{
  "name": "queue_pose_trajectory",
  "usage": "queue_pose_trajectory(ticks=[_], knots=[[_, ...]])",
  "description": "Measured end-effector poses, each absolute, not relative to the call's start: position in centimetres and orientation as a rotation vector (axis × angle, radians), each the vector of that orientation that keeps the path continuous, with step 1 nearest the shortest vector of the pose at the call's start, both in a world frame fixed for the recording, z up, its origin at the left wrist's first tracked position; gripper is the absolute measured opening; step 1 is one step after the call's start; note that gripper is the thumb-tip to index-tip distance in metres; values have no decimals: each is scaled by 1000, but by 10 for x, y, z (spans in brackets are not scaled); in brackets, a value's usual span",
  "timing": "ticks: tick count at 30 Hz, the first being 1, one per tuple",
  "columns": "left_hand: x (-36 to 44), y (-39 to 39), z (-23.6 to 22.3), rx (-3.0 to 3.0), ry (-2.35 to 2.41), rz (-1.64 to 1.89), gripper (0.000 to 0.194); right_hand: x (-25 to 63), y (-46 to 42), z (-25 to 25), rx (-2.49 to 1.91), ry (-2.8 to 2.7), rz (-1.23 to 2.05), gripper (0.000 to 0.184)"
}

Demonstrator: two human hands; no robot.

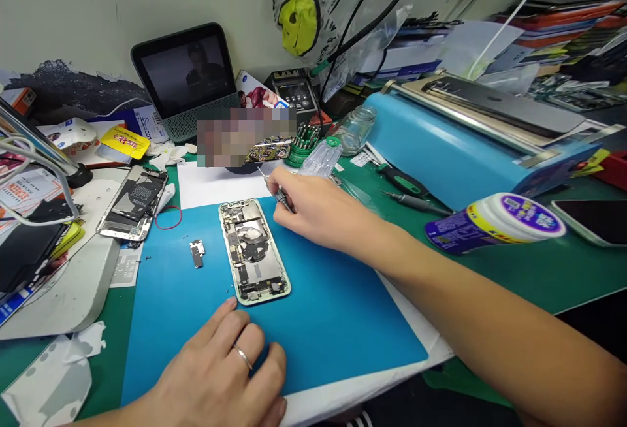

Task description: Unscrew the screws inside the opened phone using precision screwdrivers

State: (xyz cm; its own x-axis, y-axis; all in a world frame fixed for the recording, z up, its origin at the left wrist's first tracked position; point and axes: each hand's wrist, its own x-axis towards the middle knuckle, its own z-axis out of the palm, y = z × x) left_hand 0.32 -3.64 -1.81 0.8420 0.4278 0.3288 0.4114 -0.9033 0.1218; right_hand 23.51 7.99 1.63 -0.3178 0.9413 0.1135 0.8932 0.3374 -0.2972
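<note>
An opened smartphone (pixel 257 251) lies face up on a blue mat (pixel 333 322), its battery, boards and a round dark patch exposed. My left hand (pixel 215 362), with a ring on one finger, rests on the mat with loosely bent fingers; the index fingertip is at the phone's lower left corner. Beyond the phone's upper right edge, my right hand (pixel 308 208) pinches a slim metal tool (pixel 280 196) with a thin tip pointing up and left; its kind is partly hidden by the fingers. A small metal bracket (pixel 196 253) and tiny screws lie left of the phone.
Another opened phone (pixel 133 202) leans at the left beside a red rubber band (pixel 168 217). Screwdrivers (pixel 414 200), a purple-and-white tub (pixel 494 221) and a blue machine (pixel 441 146) stand right. A screen device (pixel 183 78) and a green bit holder (pixel 304 146) are behind.
</note>
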Motion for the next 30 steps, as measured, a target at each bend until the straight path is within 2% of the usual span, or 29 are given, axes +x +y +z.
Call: queue_pose_trajectory(ticks=[10,17,25,27,30], knots=[[4,-35,-19,2972,661,548,23,235,77,9,-1383,-2229,71,28],[3,-36,-17,2973,668,539,23,232,71,12,-1043,-1997,53,16],[4,-36,-19,2975,676,565,20,234,70,6,-571,-1922,-145,35],[5,-35,-19,2975,677,574,21,233,71,3,-491,-1928,-101,37],[5,-35,-18,2970,685,573,21,232,72,-1,-431,-1900,4,30]])
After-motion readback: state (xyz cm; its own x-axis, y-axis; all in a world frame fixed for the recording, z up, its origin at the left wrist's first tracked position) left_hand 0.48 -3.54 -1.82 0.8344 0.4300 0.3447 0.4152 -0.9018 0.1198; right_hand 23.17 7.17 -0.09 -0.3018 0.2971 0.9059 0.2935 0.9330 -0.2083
